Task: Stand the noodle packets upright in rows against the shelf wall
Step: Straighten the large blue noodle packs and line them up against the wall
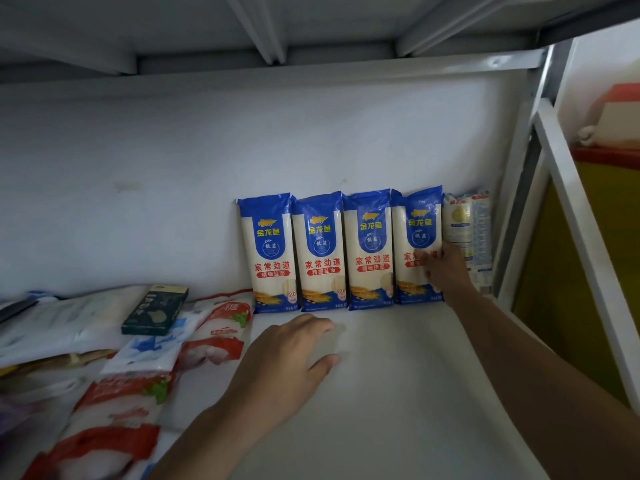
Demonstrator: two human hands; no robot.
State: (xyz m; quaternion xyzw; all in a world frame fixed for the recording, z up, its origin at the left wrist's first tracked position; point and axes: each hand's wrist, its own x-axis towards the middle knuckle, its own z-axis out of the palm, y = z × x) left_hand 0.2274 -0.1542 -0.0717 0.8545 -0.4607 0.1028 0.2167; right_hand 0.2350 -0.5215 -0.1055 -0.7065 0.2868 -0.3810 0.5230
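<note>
Several blue-and-white noodle packets [320,251] stand upright side by side against the white back wall [173,188] of the shelf. My right hand [445,271] lies against the front and right edge of the rightmost blue packet [417,237], fingers touching it. Right of that packet, a paler white noodle packet [467,230] stands in the corner. My left hand [294,355] hovers over the bare shelf floor [398,393] in front of the row, fingers apart and holding nothing.
On the left of the shelf lie red-and-white sugar bags [221,327], blue-and-white bags [149,351] and a dark green box [156,310]. A grey metal shelf post [526,174] bounds the right side. Another shelf [311,29] runs overhead.
</note>
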